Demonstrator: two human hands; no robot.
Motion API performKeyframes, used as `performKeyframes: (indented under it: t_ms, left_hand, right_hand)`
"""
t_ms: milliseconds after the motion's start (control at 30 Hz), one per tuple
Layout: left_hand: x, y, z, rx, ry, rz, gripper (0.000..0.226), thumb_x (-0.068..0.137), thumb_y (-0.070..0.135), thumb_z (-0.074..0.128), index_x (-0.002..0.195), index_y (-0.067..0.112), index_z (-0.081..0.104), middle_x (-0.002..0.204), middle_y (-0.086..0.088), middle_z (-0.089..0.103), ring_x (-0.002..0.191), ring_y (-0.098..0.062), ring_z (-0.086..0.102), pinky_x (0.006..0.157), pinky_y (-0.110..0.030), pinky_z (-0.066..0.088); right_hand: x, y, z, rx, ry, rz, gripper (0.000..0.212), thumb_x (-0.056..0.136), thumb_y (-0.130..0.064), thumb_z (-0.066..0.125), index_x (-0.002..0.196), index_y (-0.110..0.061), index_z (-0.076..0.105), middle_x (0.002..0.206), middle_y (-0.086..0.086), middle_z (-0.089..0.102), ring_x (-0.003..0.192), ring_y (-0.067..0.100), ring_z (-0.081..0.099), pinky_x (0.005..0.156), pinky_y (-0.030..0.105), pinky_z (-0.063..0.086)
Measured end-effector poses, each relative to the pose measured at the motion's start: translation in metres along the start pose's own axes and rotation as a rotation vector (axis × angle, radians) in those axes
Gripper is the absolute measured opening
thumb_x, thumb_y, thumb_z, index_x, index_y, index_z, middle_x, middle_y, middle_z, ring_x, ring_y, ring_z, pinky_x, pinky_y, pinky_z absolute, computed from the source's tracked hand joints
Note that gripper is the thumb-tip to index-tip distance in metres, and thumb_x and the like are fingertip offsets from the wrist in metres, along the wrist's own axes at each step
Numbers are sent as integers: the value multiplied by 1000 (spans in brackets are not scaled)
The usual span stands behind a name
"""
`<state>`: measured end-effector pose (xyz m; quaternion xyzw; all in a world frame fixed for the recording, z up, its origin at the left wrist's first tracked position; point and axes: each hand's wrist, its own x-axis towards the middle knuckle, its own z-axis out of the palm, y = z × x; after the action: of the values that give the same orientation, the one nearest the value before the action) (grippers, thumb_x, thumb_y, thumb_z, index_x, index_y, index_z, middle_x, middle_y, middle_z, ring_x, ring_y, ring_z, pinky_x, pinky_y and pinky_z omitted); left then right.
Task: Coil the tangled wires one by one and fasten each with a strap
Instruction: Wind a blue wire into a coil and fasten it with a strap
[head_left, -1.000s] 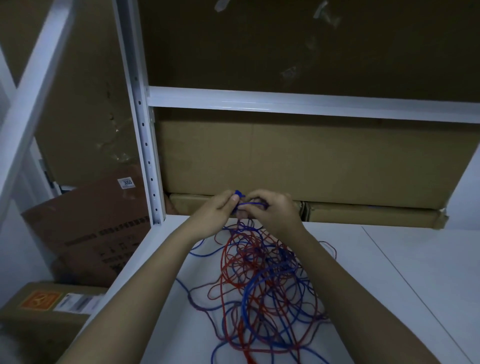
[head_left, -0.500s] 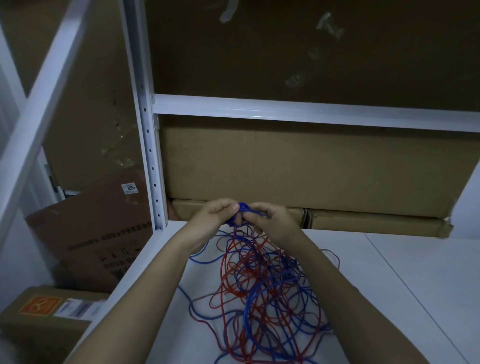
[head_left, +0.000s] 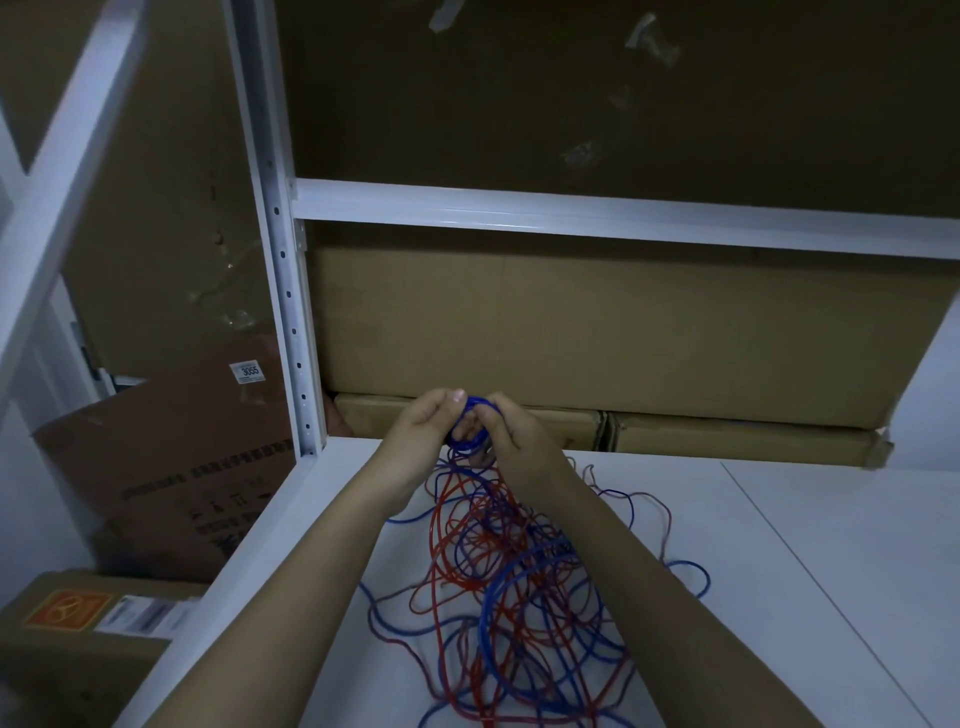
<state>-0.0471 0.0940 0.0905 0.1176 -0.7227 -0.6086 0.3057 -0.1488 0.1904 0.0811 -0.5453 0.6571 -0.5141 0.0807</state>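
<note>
Head view: both hands meet at the far edge of the white shelf (head_left: 779, 545), just in front of the low boxes (head_left: 727, 436); left hand (head_left: 423, 431) has fingers curled, thumb and forefinger pinching the left side of a small blue coil (head_left: 470, 422); right hand (head_left: 511, 434) has fingers curled round the coil's right side, pinching it at the top; coil held upright between them, clear of the shelf surface.

Tangle (head_left: 514, 582) of red and blue wires lies on the shelf below and near of the hands, between the forearms; blue strands run up from it into the coil; no strap visible anywhere in view.

Step, as judged: winding the first blue wire into a coil; early in the task, since the bulk of the tangle is unsorted. Next move likely calls for one hand to keep the loops pinched while the other draws more blue wire free of the red; snagging looks likely.

Against 0.5 s ago: then the blue wire showed only as a small bunch pinched between the fingertips; now an open ring shows between the hands; the tangle looks unchanged.
</note>
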Motion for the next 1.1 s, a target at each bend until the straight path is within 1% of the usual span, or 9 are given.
performKeyframes:
  t_ms: [67,300,400,600,733,833,967,1033,1100]
  left_hand:
    - [1,0,1,-66,13,-6,38,103,26,38,69,12,46,66,-5,46,72,-25,47,75,-39,41]
    - [2,0,4,-60,-7,-29,36,103,24,39,69,13,47,56,4,46,58,-11,43,67,-23,41]
    - [3,2,2,-58,-74,-50,40,103,27,34,67,14,43,56,5,39,56,-11,35,65,-25,33]
    - [4,13,1,96,-130,-76,41,105,32,27,70,16,41,55,8,30,51,-6,27,60,-23,28]
    - [2,16,-3,119,-191,-98,40,104,34,28,69,18,42,51,15,34,49,-1,31,61,-16,31]
    - [3,20,-3,98,-169,-42,37,104,28,32,69,20,45,50,16,37,48,1,34,57,-13,32]
    - [13,29,-6,-13,-35,56,36,104,24,31,69,18,34,51,13,29,48,-3,25,52,-17,25]
    - [20,36,-9,-83,18,63,36,104,25,31,69,18,35,51,13,30,47,-4,24,49,-18,23]
    - [24,44,-9,-120,44,61,36,105,26,31,70,17,37,49,12,31,45,-3,24,47,-17,22]
  right_hand:
    - [0,0,-2,18,-38,4,30,105,-22,30,98,-7,54,85,0,66,70,21,65,65,30,52]
    - [-6,7,-7,-185,-97,28,26,104,-32,26,105,-26,52,72,0,67,71,11,63,73,32,50]
    - [-4,2,-11,-80,-165,49,28,105,-26,27,113,-19,53,67,-2,66,68,12,62,69,24,49]
    - [3,3,-18,96,-202,94,28,104,-17,34,108,-3,58,79,3,68,75,15,65,78,37,53]
    - [4,-5,-25,145,-254,170,24,102,-17,40,109,-5,60,73,3,67,70,7,66,67,18,51]
    - [7,-4,-34,313,-225,221,19,97,-19,51,107,-8,63,49,-3,49,54,13,59,73,30,52]
    - [7,4,-35,541,-210,272,23,96,-17,52,116,-6,55,53,-5,36,50,10,42,76,36,44]
    - [6,8,-34,440,-190,256,15,97,-14,52,109,-8,58,60,-3,49,58,9,51,77,29,46]
    - [7,11,-34,97,-176,211,14,98,-17,51,96,-12,63,73,-3,62,70,4,60,78,21,47]
